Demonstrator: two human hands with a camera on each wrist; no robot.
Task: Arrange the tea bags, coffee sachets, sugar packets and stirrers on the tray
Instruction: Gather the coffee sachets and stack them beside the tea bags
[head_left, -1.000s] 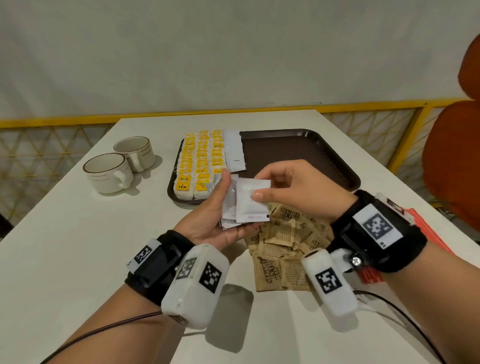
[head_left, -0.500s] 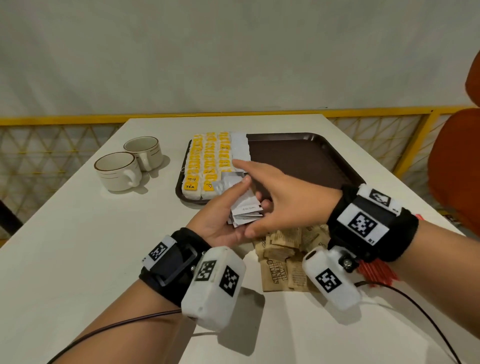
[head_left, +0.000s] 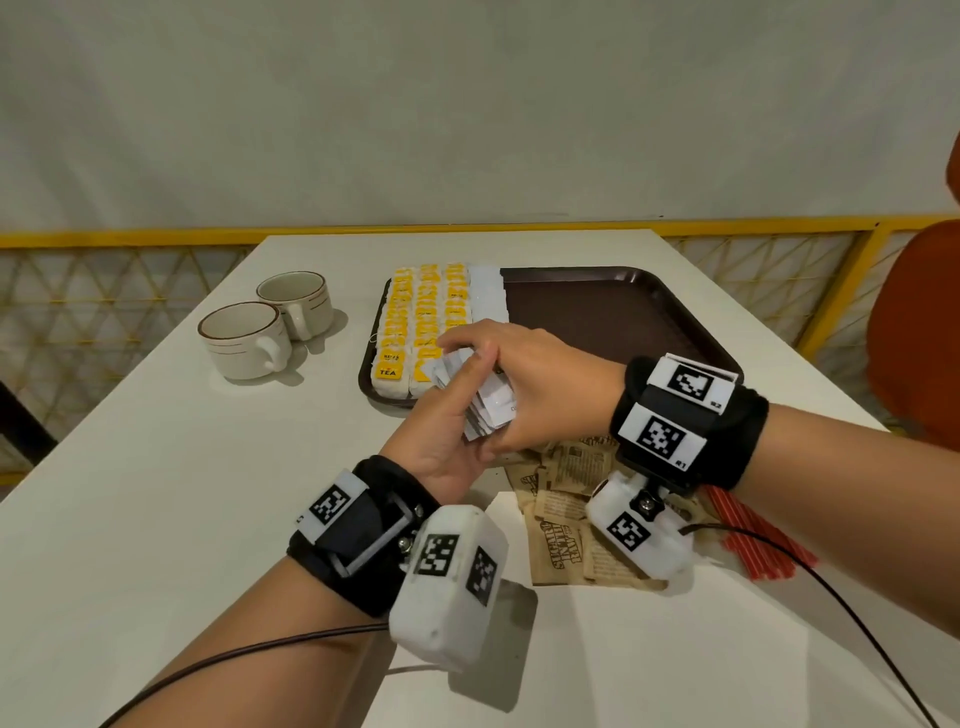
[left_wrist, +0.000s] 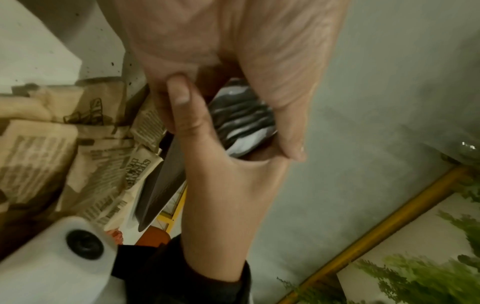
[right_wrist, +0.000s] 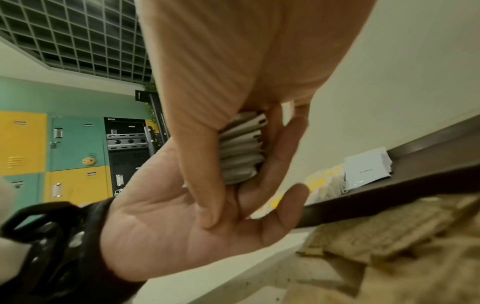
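The dark brown rectangular plastic tray (head_left: 613, 312) at twelve o'clock carries rows of yellow-tagged tea bags (head_left: 415, 322), one tag reading "TEA", beside white sachets (head_left: 487, 291). Brown paper sugar packets (head_left: 558, 540) printed "SUGAR" lie at five o'clock. My left hand (head_left: 441, 441) cradles a fanned stack of white paper sachets (head_left: 488, 410); my right hand (head_left: 535, 384) clamps them, thumb and fingers curled.

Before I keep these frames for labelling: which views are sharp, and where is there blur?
Head view: sharp, tea bags legible. Left wrist view: the brown sugar packets smear and the white sachets sit in shadow. Right wrist view: sugar packets are blurred.
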